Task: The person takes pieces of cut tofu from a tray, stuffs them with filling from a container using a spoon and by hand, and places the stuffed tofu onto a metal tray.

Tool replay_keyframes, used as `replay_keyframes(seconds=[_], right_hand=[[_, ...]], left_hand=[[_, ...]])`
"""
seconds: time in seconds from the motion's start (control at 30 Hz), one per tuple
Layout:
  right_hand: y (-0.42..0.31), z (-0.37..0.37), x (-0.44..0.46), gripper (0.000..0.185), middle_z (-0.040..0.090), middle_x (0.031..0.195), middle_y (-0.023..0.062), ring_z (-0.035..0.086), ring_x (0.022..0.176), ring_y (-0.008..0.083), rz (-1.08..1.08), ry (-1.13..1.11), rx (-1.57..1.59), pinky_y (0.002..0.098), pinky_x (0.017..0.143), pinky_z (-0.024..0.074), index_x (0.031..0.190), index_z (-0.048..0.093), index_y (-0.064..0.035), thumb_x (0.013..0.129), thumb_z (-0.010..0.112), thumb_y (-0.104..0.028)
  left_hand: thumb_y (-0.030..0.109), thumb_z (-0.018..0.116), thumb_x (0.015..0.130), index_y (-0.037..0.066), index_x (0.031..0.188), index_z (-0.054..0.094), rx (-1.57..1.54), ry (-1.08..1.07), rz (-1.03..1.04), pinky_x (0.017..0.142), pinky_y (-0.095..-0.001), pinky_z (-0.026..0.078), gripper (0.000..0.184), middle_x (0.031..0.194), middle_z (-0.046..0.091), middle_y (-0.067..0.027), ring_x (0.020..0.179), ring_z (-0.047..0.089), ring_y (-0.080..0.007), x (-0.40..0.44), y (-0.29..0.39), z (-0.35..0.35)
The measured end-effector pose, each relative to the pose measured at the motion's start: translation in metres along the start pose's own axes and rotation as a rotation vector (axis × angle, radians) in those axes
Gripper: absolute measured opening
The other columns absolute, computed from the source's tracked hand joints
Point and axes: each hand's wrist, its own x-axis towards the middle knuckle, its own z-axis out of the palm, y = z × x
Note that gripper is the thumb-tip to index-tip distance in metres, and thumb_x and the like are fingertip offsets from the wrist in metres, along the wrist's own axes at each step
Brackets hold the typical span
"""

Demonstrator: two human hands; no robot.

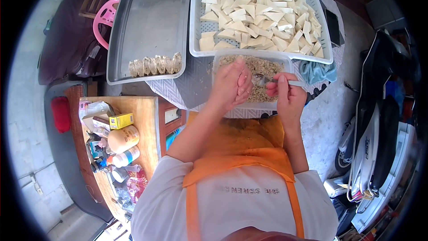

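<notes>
My left hand is closed above a clear plastic container, its fingers curled inward; whatever lies inside them is hidden. A spoon with a pale handle is gripped in my right hand, its bowl end down toward the crumbly brown-grey filling in the container. Behind it, a white perforated tray bears many cream-coloured tofu pieces, mostly triangles. To the left, a metal tray carries a short row of filled tofu pieces along its near edge.
A teal cloth lies right of the container, and a dark flat object sits beside the white tray. At left, a wooden table holds bottles and a yellow box. A pink chair stands behind; a scooter is parked right.
</notes>
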Motion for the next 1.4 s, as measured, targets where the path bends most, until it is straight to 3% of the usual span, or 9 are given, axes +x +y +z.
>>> replay_keyframes(seconds=[0.1, 0.2, 0.3, 0.4, 0.5, 0.6, 0.7, 1.1, 1.4], right_hand=[[-0.002, 0.000, -0.001, 0.018, 0.065, 0.070, 0.0085, 0.063, 0.059, 0.0114, 0.009, 0.004, 0.014, 0.0230, 0.054, 0.0508, 0.093, 0.060, 0.0018, 0.097, 0.049, -0.012], [-0.004, 0.001, 0.000, 0.019, 0.065, 0.070, 0.0095, 0.063, 0.058, 0.0124, 0.040, -0.008, 0.091, 0.0237, 0.054, 0.0514, 0.092, 0.060, 0.0022, 0.097, 0.048, -0.012], [-0.005, 0.003, -0.001, 0.021, 0.065, 0.070, 0.0112, 0.063, 0.055, 0.0143, 0.150, -0.049, 0.266, 0.0248, 0.053, 0.0523, 0.091, 0.059, 0.0022, 0.097, 0.047, -0.013], [-0.011, 0.003, 0.001, 0.022, 0.065, 0.070, 0.0126, 0.063, 0.054, 0.0162, 0.223, -0.019, 0.384, 0.0258, 0.052, 0.0533, 0.091, 0.058, 0.0023, 0.098, 0.046, -0.015], [-0.010, -0.013, 0.008, 0.023, 0.065, 0.071, 0.0131, 0.063, 0.054, 0.0170, 0.160, 0.080, 0.358, 0.0263, 0.052, 0.0538, 0.091, 0.058, 0.0025, 0.098, 0.045, -0.015], [-0.014, -0.019, 0.014, 0.022, 0.065, 0.070, 0.0124, 0.063, 0.054, 0.0166, 0.093, 0.095, 0.351, 0.0258, 0.052, 0.0531, 0.091, 0.059, 0.0023, 0.098, 0.045, -0.014], [-0.013, -0.019, 0.017, 0.022, 0.065, 0.071, 0.0114, 0.063, 0.055, 0.0156, 0.009, 0.119, 0.280, 0.0249, 0.052, 0.0527, 0.092, 0.059, 0.0019, 0.098, 0.045, -0.014], [0.007, 0.006, 0.005, 0.020, 0.065, 0.070, 0.0083, 0.066, 0.060, 0.0129, -0.085, -0.021, -0.135, 0.0237, 0.053, 0.0510, 0.086, 0.062, 0.0042, 0.095, 0.052, -0.011], [0.011, 0.005, 0.006, 0.017, 0.066, 0.065, 0.0094, 0.067, 0.058, 0.0158, -0.149, -0.045, -0.267, 0.0260, 0.051, 0.0505, 0.084, 0.062, 0.0013, 0.093, 0.054, -0.011]], left_hand=[[0.036, 0.036, 0.101, 0.010, 0.066, 0.041, -0.055, 0.110, -0.042, 0.034, -0.0250, 0.023, 0.044, 0.052, 0.034, 0.0000, 0.039, 0.030, -0.0118, -0.001, 0.004, 0.000], [0.033, 0.035, 0.101, 0.006, 0.080, 0.048, 0.069, -0.015, 0.152, 0.053, -0.0285, 0.045, 0.036, 0.069, 0.053, -0.0071, 0.059, 0.052, -0.0162, 0.003, 0.004, -0.009], [0.026, 0.037, 0.100, 0.003, 0.099, 0.050, 0.698, 0.039, 0.492, 0.088, -0.0332, 0.045, 0.027, 0.101, 0.061, -0.0127, 0.098, 0.057, -0.0200, 0.008, -0.003, 0.008], [0.014, 0.042, 0.097, 0.002, 0.117, 0.048, 0.818, -0.052, 0.368, 0.105, -0.0361, 0.032, 0.024, 0.125, 0.055, -0.0131, 0.120, 0.047, -0.0209, 0.001, -0.002, 0.004], [0.005, 0.048, 0.093, 0.004, 0.123, 0.047, 0.801, -0.099, 0.524, 0.095, -0.0304, 0.041, 0.031, 0.117, 0.057, -0.0086, 0.113, 0.051, -0.0177, 0.006, -0.005, -0.009], [0.002, 0.052, 0.090, 0.006, 0.125, 0.049, 0.630, -0.053, 0.242, 0.077, -0.0244, 0.048, 0.035, 0.108, 0.056, -0.0046, 0.097, 0.057, -0.0133, 0.002, -0.002, -0.010], [0.009, 0.051, 0.093, 0.006, 0.120, 0.052, 0.793, 0.047, 0.283, 0.059, -0.0219, 0.045, 0.028, 0.092, 0.054, -0.0008, 0.076, 0.056, -0.0096, 0.005, -0.006, -0.011], [0.030, 0.036, 0.101, 0.008, 0.071, 0.045, -0.075, 0.017, -0.028, 0.038, -0.0231, 0.028, 0.038, 0.060, 0.045, -0.0023, 0.044, 0.038, -0.0099, 0.005, 0.000, -0.014], [0.027, 0.035, 0.102, 0.006, 0.077, 0.050, 0.382, 0.051, 0.044, 0.036, -0.0216, 0.027, 0.037, 0.059, 0.049, -0.0031, 0.044, 0.038, -0.0088, 0.001, -0.006, -0.007]])
